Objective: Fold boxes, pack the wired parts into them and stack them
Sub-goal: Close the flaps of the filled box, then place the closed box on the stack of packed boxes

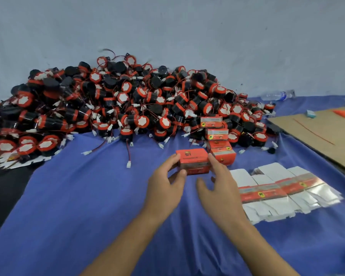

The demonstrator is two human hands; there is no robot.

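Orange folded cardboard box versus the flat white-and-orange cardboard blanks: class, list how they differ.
The orange folded cardboard box is formed into a block; the flat white-and-orange cardboard blanks lie unfolded. The left hand grips the box; the blanks rest overlapping on the blue cloth. Both carry orange print.

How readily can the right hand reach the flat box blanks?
Probably yes: the flat box blanks lie just beside the right hand, nothing between; it only touches the orange box.

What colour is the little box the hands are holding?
The box is orange-red with a silvery-grey band along its side, best seen in the head view.
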